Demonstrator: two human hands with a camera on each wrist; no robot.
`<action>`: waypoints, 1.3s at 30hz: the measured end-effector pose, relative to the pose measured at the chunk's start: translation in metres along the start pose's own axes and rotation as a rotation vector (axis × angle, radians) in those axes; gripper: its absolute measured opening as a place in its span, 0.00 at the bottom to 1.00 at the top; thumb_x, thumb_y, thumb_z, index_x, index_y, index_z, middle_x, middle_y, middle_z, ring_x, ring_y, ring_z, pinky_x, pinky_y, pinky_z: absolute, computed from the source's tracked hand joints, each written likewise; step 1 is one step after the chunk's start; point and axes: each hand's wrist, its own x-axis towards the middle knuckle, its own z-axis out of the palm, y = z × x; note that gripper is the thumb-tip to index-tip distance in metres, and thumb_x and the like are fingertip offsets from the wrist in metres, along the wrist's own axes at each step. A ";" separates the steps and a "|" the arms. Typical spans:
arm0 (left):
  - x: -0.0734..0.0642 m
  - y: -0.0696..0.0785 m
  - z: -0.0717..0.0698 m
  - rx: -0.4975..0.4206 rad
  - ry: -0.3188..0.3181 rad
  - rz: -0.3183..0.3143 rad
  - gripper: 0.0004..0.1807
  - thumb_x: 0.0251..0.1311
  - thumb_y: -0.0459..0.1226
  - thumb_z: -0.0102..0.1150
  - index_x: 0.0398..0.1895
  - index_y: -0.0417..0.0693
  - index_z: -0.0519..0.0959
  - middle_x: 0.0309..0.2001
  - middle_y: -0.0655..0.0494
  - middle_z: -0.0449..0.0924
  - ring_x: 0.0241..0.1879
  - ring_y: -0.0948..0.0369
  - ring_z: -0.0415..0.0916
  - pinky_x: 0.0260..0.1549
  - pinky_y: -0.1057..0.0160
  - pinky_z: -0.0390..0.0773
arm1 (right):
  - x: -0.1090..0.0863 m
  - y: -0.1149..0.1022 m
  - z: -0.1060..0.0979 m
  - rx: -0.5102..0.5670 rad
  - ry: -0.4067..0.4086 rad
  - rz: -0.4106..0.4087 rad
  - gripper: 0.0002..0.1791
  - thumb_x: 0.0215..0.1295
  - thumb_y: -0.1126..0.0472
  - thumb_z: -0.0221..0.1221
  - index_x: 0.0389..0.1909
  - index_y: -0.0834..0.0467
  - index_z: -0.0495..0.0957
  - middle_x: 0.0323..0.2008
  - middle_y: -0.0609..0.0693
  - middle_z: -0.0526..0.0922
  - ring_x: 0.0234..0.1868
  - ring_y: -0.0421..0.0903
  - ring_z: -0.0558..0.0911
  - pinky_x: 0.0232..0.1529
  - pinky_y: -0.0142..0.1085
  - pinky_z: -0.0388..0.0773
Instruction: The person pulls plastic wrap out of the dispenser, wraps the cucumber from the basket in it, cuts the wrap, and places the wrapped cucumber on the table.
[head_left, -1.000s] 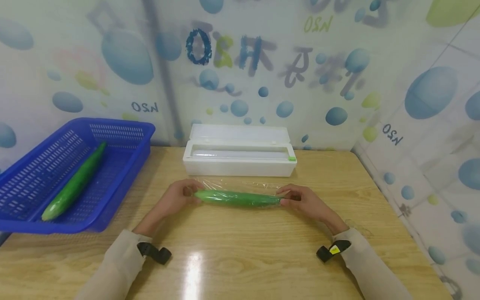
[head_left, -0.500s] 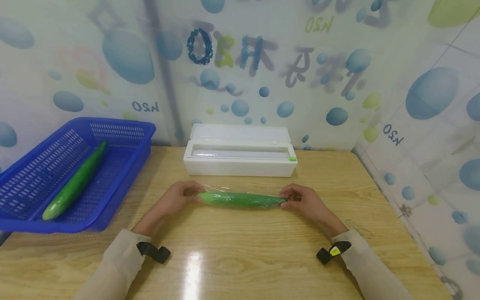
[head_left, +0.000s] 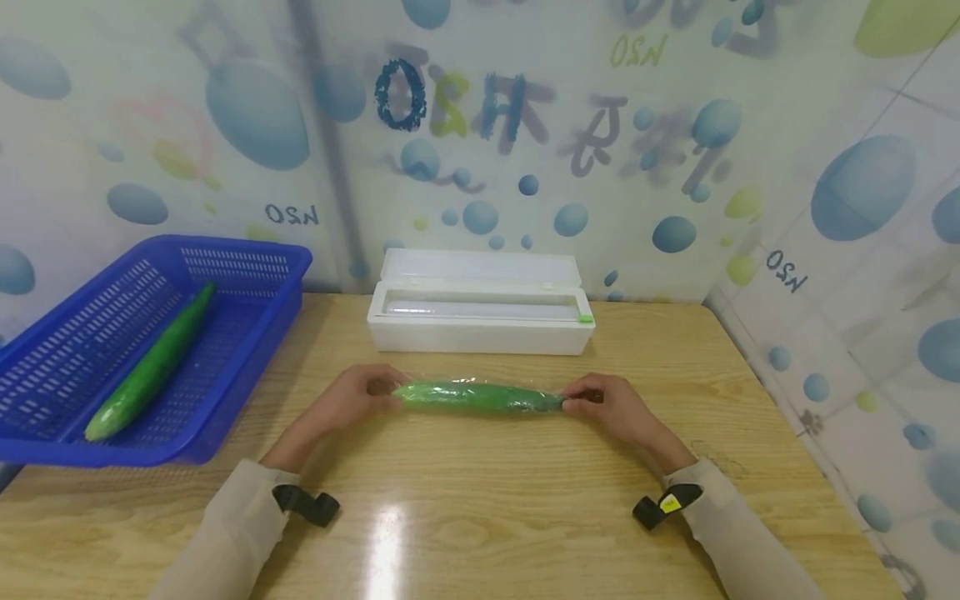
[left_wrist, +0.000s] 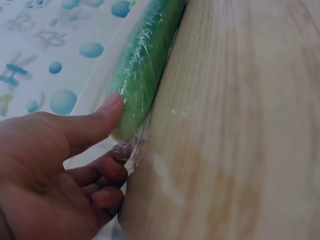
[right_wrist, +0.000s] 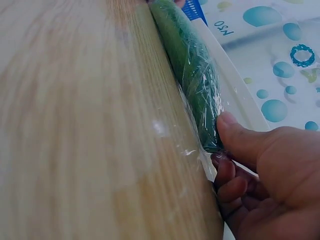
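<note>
A green cucumber [head_left: 480, 397] in clear plastic wrap lies crosswise in front of the white box, with a hand at each end. My left hand [head_left: 358, 396] holds the paler left end; in the left wrist view the thumb [left_wrist: 111, 106] presses on the wrapped tip and the other fingers curl beneath it. At the darker, narrower end, my right hand [head_left: 611, 404] pinches tip and film. The right wrist view shows its thumb [right_wrist: 231, 125] against the cucumber's side, fingers bent below. Loose film [left_wrist: 134, 150] bunches past the left end.
Behind the cucumber stands a white wrap dispenser box [head_left: 480, 336], lid raised, a roll of film [head_left: 480, 309] inside. A blue plastic basket [head_left: 247, 367] on the left holds another cucumber [head_left: 153, 371]. A patterned wall [head_left: 480, 183] closes off the table's [head_left: 480, 500] back.
The film that stood out behind the cucumber now lies close around it. The cucumber shifted slightly right, then back left. Both hands stay at its ends.
</note>
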 end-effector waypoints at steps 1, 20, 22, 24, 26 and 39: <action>0.000 0.000 0.000 0.011 0.003 -0.001 0.14 0.55 0.36 0.67 0.45 0.45 0.82 0.44 0.50 0.82 0.47 0.50 0.76 0.49 0.48 0.73 | 0.000 0.000 0.000 -0.002 0.000 -0.004 0.08 0.62 0.54 0.63 0.40 0.51 0.84 0.36 0.42 0.82 0.39 0.43 0.78 0.43 0.39 0.75; 0.000 0.002 0.002 0.026 0.000 0.001 0.22 0.58 0.37 0.65 0.55 0.41 0.76 0.42 0.45 0.80 0.44 0.50 0.76 0.45 0.48 0.74 | 0.000 -0.001 -0.001 -0.024 -0.027 -0.037 0.11 0.59 0.53 0.66 0.41 0.52 0.81 0.29 0.44 0.76 0.32 0.43 0.73 0.32 0.34 0.71; 0.000 0.002 0.003 0.003 0.016 0.010 0.24 0.54 0.35 0.68 0.54 0.42 0.75 0.36 0.49 0.79 0.37 0.54 0.76 0.40 0.52 0.75 | 0.000 0.000 -0.001 -0.025 -0.026 -0.025 0.11 0.60 0.53 0.65 0.41 0.52 0.81 0.30 0.44 0.77 0.32 0.44 0.73 0.33 0.34 0.71; 0.000 0.003 0.004 -0.011 0.035 0.017 0.24 0.51 0.32 0.70 0.53 0.43 0.75 0.32 0.52 0.77 0.32 0.57 0.75 0.35 0.56 0.75 | 0.000 0.000 -0.001 -0.022 -0.026 -0.008 0.11 0.60 0.53 0.65 0.41 0.52 0.81 0.30 0.44 0.77 0.33 0.44 0.73 0.34 0.35 0.71; -0.001 0.003 0.004 -0.006 0.057 0.024 0.23 0.51 0.31 0.70 0.51 0.43 0.75 0.30 0.53 0.77 0.31 0.58 0.75 0.34 0.57 0.75 | 0.000 0.000 -0.001 -0.022 -0.028 -0.002 0.11 0.61 0.53 0.64 0.42 0.52 0.82 0.31 0.44 0.78 0.34 0.44 0.73 0.35 0.35 0.72; 0.000 0.002 0.004 0.068 0.092 0.036 0.13 0.61 0.35 0.61 0.46 0.36 0.81 0.42 0.46 0.82 0.43 0.52 0.77 0.45 0.50 0.75 | 0.001 0.000 -0.002 -0.024 -0.021 -0.034 0.14 0.64 0.52 0.61 0.50 0.49 0.79 0.39 0.43 0.79 0.38 0.43 0.75 0.40 0.38 0.73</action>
